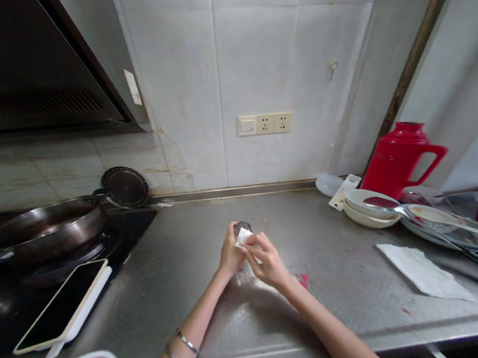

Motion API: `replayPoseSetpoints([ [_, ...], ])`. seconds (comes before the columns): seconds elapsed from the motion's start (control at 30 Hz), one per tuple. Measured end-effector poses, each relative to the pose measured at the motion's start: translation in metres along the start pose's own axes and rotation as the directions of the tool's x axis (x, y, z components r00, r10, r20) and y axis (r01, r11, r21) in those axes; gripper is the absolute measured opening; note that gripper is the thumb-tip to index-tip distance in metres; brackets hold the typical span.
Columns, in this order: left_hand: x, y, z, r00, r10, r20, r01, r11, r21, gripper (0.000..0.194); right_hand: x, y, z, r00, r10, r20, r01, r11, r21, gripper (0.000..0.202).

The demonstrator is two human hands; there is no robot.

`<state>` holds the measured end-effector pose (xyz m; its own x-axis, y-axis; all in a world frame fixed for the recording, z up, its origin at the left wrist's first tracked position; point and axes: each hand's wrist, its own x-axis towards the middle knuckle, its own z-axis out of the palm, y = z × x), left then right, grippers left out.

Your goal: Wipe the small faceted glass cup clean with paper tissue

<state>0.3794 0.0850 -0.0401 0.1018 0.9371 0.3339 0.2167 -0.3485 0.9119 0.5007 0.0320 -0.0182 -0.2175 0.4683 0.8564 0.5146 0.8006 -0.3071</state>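
Over the middle of the steel counter, my left hand (pixel 230 255) is closed around a small dark object (pixel 242 225) with a shiny, glassy-looking top. Its kind is unclear, since the fingers cover most of it. My right hand (pixel 268 260) pinches a small piece of white tissue (pixel 243 236), which lies against the near side of the dark object. Both hands are close together, fingertips nearly meeting. Just beside my right wrist, a small red scrap (pixel 304 280) lies on the counter, partly hidden by the forearm.
On the left, a frying pan (pixel 47 227) sits on the black stove, with a phone (pixel 64 305) and white cable at the counter's edge. To the right are a folded paper towel (pixel 423 270), stacked bowls (pixel 371 219), a plate with utensils and a red thermos (pixel 395 160).
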Motion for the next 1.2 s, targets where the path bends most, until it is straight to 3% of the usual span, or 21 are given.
replayPoseSetpoints([
  [0.1,0.002,0.006,0.001,0.999,0.032,-0.013,-0.031,0.996,0.078,0.067,0.008,0.008,-0.01,0.968,0.17,-0.183,-0.167,0.985,0.033,0.021],
  [0.17,0.001,0.01,0.001,0.998,0.054,-0.009,-0.053,0.994,0.09,0.073,0.016,0.018,-0.017,0.891,0.34,-0.301,-0.332,0.94,0.08,0.024],
  [0.2,0.001,0.011,0.002,0.998,0.061,-0.005,-0.06,0.995,0.082,0.074,0.02,0.023,-0.018,0.849,0.413,-0.328,-0.398,0.91,0.117,0.027],
  [0.27,0.0,0.013,0.002,0.998,0.061,0.002,-0.061,0.996,0.06,0.076,0.026,0.032,-0.017,0.812,0.507,-0.29,-0.467,0.862,0.2,0.03],
  [0.43,-0.002,0.014,0.003,1.0,0.008,0.024,-0.007,1.0,-0.011,0.075,0.022,0.031,0.003,0.827,0.561,-0.028,-0.508,0.769,0.388,0.032],
  [0.53,-0.003,0.015,0.004,0.996,-0.058,0.069,0.064,0.993,-0.102,0.074,0.015,0.023,0.009,0.831,0.555,-0.036,-0.499,0.773,0.391,0.033],
  [0.77,-0.002,0.015,0.003,0.991,-0.088,0.097,0.109,0.966,-0.236,0.07,0.0,0.014,0.001,0.942,0.334,-0.03,-0.314,0.911,0.267,0.028],
  [0.9,-0.001,0.019,0.002,0.991,-0.097,0.096,0.117,0.966,-0.229,0.063,-0.001,0.011,-0.009,0.948,0.318,-0.022,-0.3,0.912,0.278,0.026],
  [0.97,-0.001,0.022,0.003,0.989,-0.112,0.099,0.13,0.97,-0.206,0.063,0.004,0.014,-0.014,0.907,0.417,-0.056,-0.378,0.866,0.328,0.026],
  [1.1,-0.001,0.023,0.005,0.993,-0.102,0.059,0.11,0.983,-0.147,0.072,0.02,0.03,-0.013,0.744,0.658,-0.12,-0.561,0.712,0.423,0.038],
  [1.2,0.0,0.019,0.006,0.997,-0.055,0.047,0.06,0.991,-0.123,0.074,0.026,0.045,-0.002,0.734,0.679,0.003,-0.596,0.643,0.48,0.04],
])
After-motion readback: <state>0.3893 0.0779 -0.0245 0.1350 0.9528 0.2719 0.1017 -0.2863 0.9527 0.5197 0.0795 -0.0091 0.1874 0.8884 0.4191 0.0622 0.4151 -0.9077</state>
